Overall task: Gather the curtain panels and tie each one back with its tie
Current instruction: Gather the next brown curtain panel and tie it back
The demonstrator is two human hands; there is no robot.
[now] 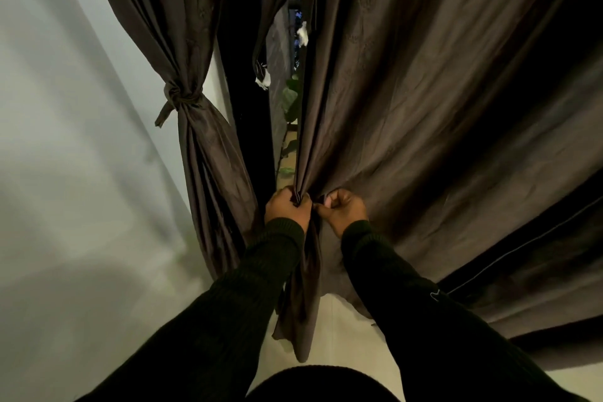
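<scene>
A dark brown left curtain panel (182,52) hangs bunched, with a matching tie (181,98) knotted round its middle. The wide right curtain panel (440,108) hangs spread out. My left hand (287,207) grips a bunch of folds at that panel's inner edge. Just to its right, my right hand (342,207) has its fingers curled and pinches the fabric. Below the hands a gathered strip of the same cloth (303,303) hangs down between my dark sleeves.
A pale wall (65,140) fills the left side. Between the panels a dark gap (251,124) shows a window with green plant leaves (290,98) behind it. Light floor (342,336) lies below. The right panel's hem reaches low at the right.
</scene>
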